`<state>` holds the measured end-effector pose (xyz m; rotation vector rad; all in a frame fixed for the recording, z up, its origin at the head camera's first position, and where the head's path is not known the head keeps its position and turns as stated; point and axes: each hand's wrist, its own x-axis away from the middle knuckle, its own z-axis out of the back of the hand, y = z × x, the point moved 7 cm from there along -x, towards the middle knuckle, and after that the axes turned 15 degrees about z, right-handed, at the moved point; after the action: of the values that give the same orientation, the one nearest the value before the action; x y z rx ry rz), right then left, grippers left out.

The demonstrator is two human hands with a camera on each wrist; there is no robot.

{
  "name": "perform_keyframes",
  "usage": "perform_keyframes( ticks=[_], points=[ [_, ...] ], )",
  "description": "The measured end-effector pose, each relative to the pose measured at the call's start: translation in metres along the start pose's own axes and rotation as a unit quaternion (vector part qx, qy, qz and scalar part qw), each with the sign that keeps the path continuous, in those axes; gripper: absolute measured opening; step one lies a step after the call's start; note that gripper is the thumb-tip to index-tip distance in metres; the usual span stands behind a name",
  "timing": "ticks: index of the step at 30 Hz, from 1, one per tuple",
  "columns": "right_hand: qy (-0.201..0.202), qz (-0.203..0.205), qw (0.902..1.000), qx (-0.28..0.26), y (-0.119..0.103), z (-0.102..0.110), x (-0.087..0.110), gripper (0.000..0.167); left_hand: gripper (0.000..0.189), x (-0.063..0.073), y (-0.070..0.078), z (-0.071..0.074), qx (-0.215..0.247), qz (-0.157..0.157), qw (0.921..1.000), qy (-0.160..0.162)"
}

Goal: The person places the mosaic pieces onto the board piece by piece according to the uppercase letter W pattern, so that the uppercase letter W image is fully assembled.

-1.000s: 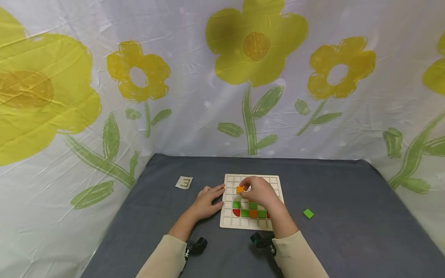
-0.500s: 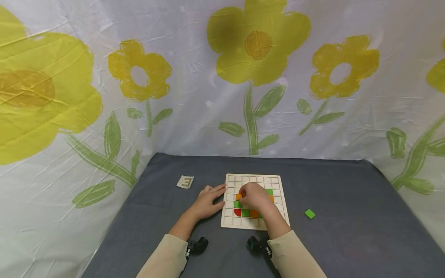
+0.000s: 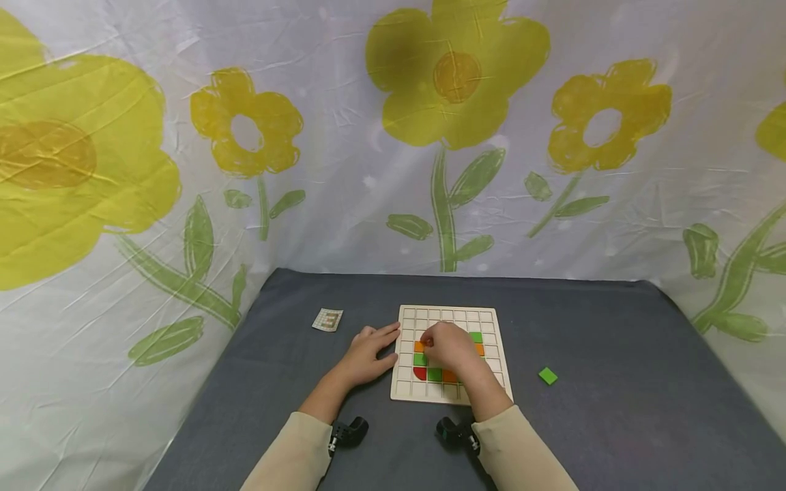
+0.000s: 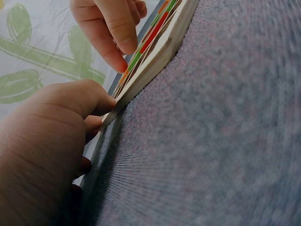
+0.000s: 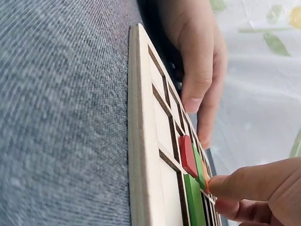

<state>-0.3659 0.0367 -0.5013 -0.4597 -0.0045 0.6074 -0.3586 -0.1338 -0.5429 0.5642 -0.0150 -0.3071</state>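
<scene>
My left hand (image 3: 364,356) rests at the left edge of the pale wooden grid board (image 3: 402,392), its thumb and fingertips touching the rim. Over the board's middle, my right hand (image 3: 451,346) has its fingertips on a square orange tile (image 3: 419,346). That tile looks level with a cell in the left part of the grid. Directly below it lie a green tile (image 3: 419,359) and a red rounded tile (image 3: 420,374). In the right wrist view, the thumb touches the orange tile (image 5: 205,176) beside the green and red ones. My right hand hides several cells.
A loose green tile (image 3: 548,376) lies on the grey cloth to the right of the board. Behind my left hand is a small printed pattern card (image 3: 327,320). A flowered sheet (image 3: 344,225) hangs behind the table.
My right hand has brought the orange tile down and slightly toward me, from above the grid into a cell over the green tile. My left hand stays at the board's edge.
</scene>
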Motion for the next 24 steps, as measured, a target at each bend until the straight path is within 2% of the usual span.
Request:
perform_keyframes(
  ticks=[6,14,19,24],
  points=[
    [-0.011,0.0,0.9999,0.01,0.0,0.002,0.002,0.017,0.056,-0.001,0.002,0.001,-0.001,0.0,1.0,0.0],
    [-0.046,0.011,0.9986,-0.026,0.001,0.006,0.008,0.027,0.056,-0.002,0.001,0.001,0.001,-0.002,1.0,0.0],
    [-0.028,-0.006,0.9974,-0.067,0.006,0.02,0.018,0.036,0.055,-0.001,0.002,0.001,0.001,-0.006,1.0,-0.001],
    [-0.009,-0.002,0.9939,-0.11,0.014,0.034,0.029,0.034,0.056,0.001,0.002,0.001,0.0,-0.01,0.9999,-0.002]
  ],
)
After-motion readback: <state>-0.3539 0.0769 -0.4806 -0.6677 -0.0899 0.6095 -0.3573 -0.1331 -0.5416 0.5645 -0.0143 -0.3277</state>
